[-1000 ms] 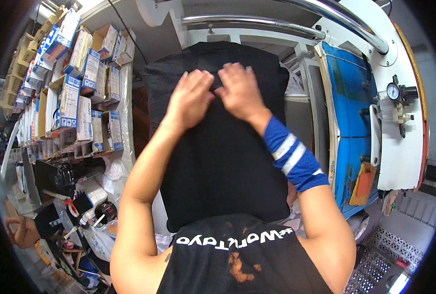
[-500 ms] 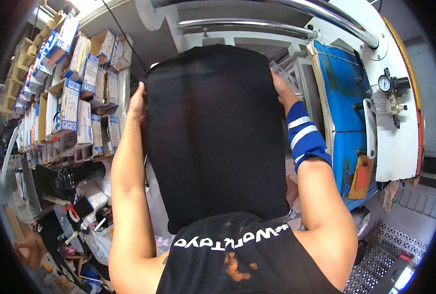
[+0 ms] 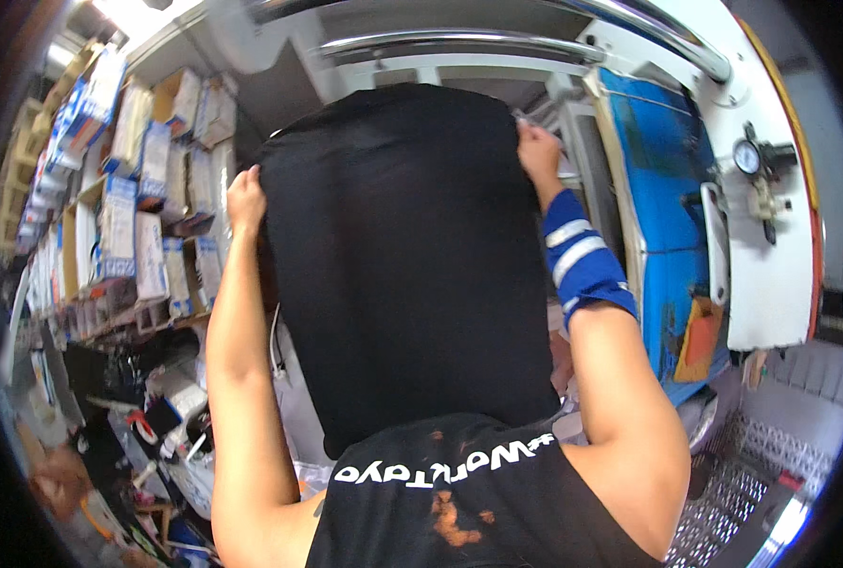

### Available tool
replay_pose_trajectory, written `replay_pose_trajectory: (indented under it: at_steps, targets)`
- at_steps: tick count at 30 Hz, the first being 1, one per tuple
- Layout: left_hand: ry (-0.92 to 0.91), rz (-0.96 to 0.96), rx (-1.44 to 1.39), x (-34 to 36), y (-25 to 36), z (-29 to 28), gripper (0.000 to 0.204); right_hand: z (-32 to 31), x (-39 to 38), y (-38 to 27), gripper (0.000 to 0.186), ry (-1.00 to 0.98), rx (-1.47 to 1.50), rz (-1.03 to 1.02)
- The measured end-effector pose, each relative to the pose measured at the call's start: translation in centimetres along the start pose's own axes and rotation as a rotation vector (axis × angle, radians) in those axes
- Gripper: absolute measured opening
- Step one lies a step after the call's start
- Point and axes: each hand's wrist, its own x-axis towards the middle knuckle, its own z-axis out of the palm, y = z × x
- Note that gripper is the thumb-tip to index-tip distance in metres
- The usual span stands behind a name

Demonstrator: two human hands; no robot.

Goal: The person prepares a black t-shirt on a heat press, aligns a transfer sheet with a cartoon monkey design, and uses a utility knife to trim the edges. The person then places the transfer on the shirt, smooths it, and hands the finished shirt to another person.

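A broad black cloth (image 3: 407,256) lies spread before me over a flat shape with rounded far corners, its near end meeting my shirt. Whatever bears it is covered. At the far left corner my left hand (image 3: 245,201) is closed on the cloth's edge, partly blurred. My right hand (image 3: 538,154), below a blue sleeve band with white stripes (image 3: 581,251), pinches the edge at the far right corner. Both arms reach forward along the cloth's sides.
Chrome bars (image 3: 459,40) cross a white machine frame beyond the cloth. A blue panel (image 3: 663,227) stands at right, beside a pressure gauge (image 3: 747,156). Shelved cardboard boxes (image 3: 118,227) rise at left above assorted clutter. A perforated crate (image 3: 744,483) sits low at right.
My left hand has shifted slightly left and nearer, its fingers now over the edge. The right hand has come up into fuller view, gripping the corner. The cloth's far corners moved a little left.
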Motion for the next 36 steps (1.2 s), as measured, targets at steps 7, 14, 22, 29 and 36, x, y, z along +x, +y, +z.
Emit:
replay_pose_trajectory:
  at_steps: [7, 14, 22, 29, 36]
  targets:
    - [0.080, 0.024, -0.199, 0.8, 1.2, -1.7, 0.040, -3.8, 0.6, -2.0, 0.050, 0.218, 0.000, -0.158]
    - [0.082, -0.055, -0.091, -0.1, 1.2, -0.6, 0.042, -1.8, -0.1, -1.1, 0.055, 0.148, -0.143, -0.046]
    - [0.004, -0.085, -0.081, 0.3, 0.5, 0.2, 0.043, -1.3, 0.8, -0.5, 0.048, -0.007, -0.185, -0.001]
    - [0.067, 0.665, 0.098, -5.6, 12.2, -0.2, 0.026, -2.4, -8.1, -12.4, 0.039, -0.025, -0.076, -0.723]
    - [-0.133, 0.703, 0.315, -9.9, 17.0, 3.5, 0.048, 1.4, -14.2, -15.6, 0.052, -0.180, -0.273, -0.794]
